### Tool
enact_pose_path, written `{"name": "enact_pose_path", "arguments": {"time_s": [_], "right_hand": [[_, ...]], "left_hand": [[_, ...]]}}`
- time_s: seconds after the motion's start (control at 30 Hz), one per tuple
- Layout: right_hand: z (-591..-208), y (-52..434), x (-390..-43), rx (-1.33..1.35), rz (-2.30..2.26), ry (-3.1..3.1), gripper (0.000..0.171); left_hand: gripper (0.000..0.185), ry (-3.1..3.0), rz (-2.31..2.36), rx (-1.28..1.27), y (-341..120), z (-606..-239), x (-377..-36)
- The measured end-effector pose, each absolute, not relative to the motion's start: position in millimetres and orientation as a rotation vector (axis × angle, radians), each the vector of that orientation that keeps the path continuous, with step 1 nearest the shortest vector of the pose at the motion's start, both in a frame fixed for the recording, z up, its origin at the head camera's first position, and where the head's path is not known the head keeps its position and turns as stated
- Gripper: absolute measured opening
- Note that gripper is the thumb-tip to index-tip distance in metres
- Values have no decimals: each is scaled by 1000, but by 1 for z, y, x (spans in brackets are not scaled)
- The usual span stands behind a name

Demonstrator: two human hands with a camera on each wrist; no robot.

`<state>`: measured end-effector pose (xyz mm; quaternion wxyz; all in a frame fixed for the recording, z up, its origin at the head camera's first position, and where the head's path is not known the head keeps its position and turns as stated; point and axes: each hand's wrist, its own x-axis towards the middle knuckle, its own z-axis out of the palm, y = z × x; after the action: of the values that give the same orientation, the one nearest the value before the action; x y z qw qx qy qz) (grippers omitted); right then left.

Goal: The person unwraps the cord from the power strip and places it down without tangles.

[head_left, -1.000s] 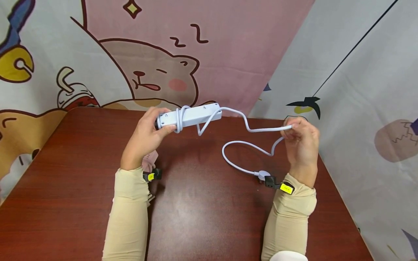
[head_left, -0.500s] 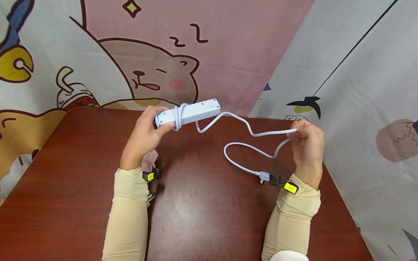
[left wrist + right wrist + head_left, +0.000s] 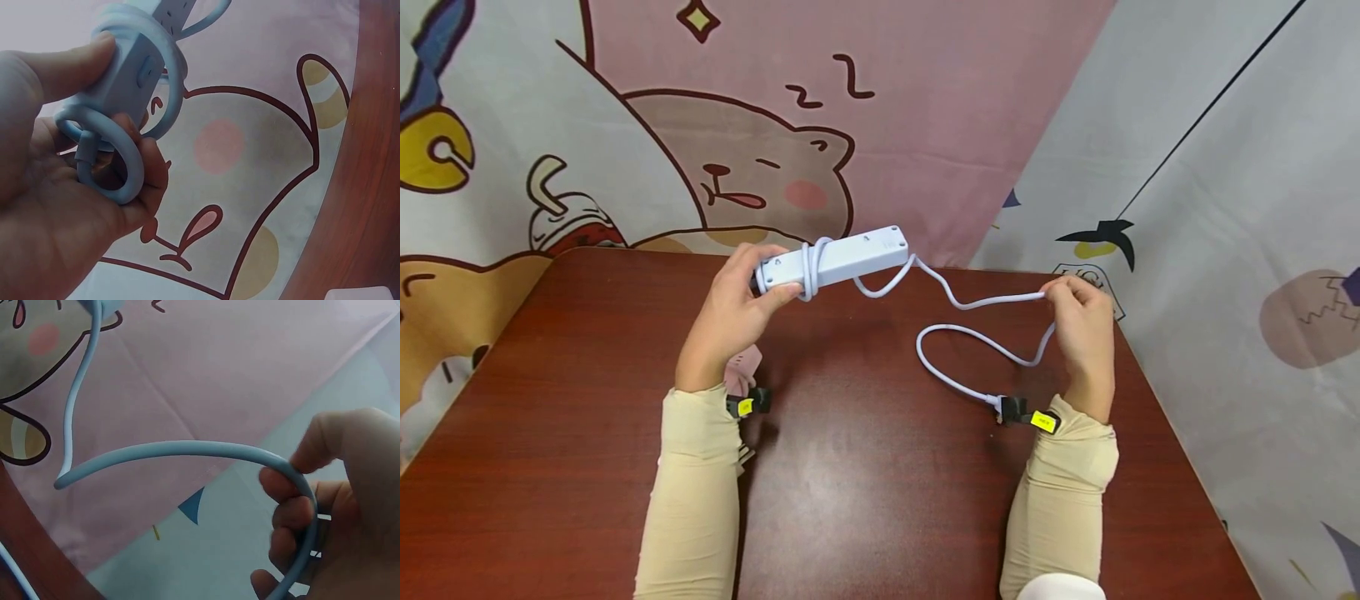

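Drawn in toward the power strip (image 3: 832, 260) since a second ago, right hand (image 3: 1078, 329) pinching the white cord (image 3: 992, 300), left hand (image 3: 730, 321) gripping the strip above the table (image 3: 865, 492), two turns wound, long loose tail and plug (image 3: 1003, 406) left.

The pink backdrop (image 3: 925, 125) bears two dark hand-drawn letters "z z" (image 3: 831, 83) above the sleeping cartoon animal. The yellow tags on the two wrist straps (image 3: 1042, 421) carry small print, seemingly a short word, too small to read. Nothing legible shows on the white power strip (image 3: 842, 258)
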<state>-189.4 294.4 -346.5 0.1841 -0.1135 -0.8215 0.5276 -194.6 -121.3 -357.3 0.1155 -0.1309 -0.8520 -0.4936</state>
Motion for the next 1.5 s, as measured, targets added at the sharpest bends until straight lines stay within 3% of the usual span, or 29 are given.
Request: {"name": "enact_pose_path", "arguments": {"time_s": [0.9,1.2,1.5], "right_hand": [[-338,251,-186,200,1290,-2374,18],[-365,213,-206,649,1251,-2576,29],[-381,198,-216,761,1207,-2681,25]], "left_hand": [[44,-2507,-1481,-494,-116,-356,-193],[42,-2495,-1492,-523,-117,-358,-191],[41,-2477,-1515,-564,-116,-357,-192]]}}
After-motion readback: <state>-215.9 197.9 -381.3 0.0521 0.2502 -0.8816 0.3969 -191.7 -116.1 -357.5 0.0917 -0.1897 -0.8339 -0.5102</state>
